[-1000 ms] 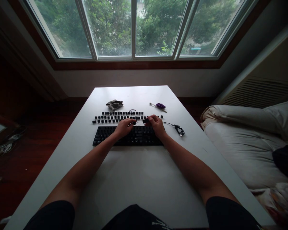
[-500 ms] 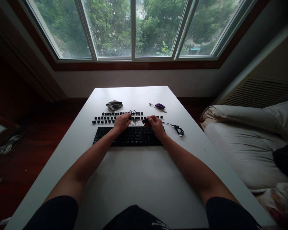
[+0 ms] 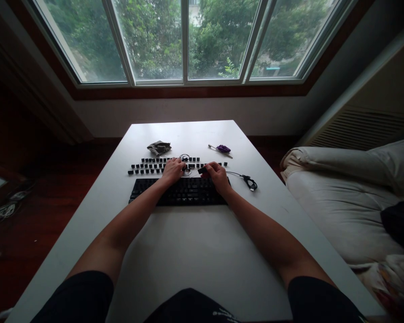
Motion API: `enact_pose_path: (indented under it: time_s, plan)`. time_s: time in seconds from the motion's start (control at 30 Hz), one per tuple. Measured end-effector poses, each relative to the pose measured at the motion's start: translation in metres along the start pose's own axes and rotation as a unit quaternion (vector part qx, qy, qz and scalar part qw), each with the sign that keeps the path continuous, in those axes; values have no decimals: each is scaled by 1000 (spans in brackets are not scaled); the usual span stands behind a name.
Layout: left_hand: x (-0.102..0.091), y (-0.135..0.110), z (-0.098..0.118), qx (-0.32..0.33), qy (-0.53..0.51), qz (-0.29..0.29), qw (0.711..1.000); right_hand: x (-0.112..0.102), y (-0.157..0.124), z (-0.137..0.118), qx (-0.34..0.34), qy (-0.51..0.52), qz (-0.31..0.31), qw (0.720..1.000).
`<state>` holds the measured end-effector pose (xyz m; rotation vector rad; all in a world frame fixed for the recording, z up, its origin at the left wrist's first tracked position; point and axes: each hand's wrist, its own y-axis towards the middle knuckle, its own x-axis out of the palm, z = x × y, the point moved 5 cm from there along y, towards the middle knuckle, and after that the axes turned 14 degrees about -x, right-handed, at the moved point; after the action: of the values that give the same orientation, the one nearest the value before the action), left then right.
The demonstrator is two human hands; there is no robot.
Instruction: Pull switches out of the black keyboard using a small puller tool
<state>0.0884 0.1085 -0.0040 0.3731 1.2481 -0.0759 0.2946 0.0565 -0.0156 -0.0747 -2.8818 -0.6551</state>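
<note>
A black keyboard (image 3: 185, 196) lies on the white table, its back edge just in front of both hands. Loose black keycaps (image 3: 147, 166) stand in rows behind it. My left hand (image 3: 173, 171) is over those rows, its fingers bent together and their tips low among the caps; whatever they hold is hidden. Just right of those fingertips is a thin wire loop (image 3: 187, 172). Above the keyboard's right part, my right hand (image 3: 216, 174) pinches a wide black keycap (image 3: 202, 170) between thumb and fingers.
A crumpled grey cloth (image 3: 159, 148) lies at the back left of the table. Farther right are a purple bundle (image 3: 223, 148) and a thin stick-like tool. A bundled black USB cable (image 3: 249, 182) sits right of the keyboard. A cushioned seat (image 3: 336, 211) adjoins the table's right side.
My left hand has shifted slightly to the right and lower among the keycaps. The right hand stays nearly still with its keycap. The whole view has moved a little.
</note>
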Motion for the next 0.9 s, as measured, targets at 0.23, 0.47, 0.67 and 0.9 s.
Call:
enact_pose_path:
  time_s: [0.23,0.47,0.67,0.9]
  plan:
    - [0,-1,-3,-10,52,2,999,1,0,-1,7,-6,1,1000]
    - [1,0,-4,-17,51,4,999,0,0,1,3,-19,-11,1000]
    - [-1,-1,-4,-24,40,-4,999,7,2,0,-5,37,-33,999]
    - [-3,-2,-3,-25,39,-1,999,18,0,-5,-12,55,-82,995]
